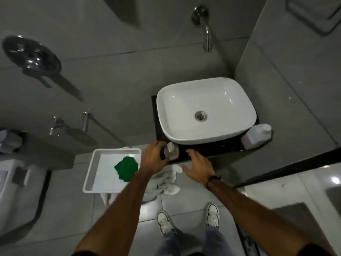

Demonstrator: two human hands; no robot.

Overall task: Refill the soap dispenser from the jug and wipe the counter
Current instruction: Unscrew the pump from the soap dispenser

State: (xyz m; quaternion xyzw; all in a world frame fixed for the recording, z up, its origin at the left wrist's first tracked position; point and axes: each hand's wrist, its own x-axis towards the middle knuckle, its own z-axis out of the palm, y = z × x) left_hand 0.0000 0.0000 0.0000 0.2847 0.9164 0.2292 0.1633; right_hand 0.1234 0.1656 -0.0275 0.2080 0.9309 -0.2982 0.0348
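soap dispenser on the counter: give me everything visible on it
The small clear soap dispenser bottle stands upright on the black counter, at its front left corner, just in front of the white basin. It looks like transparent plastic or glass, rounded in body, with a pale whitish pump top still fitted. Any fill level is too blurred to read. The left hand grips it from the left side, fingers curled round the body. The right hand is close by but apart from it.

Bare forearms, dark wristband (212,179) on right wrist, blue jeans (191,242), white patterned sneakers (166,221)
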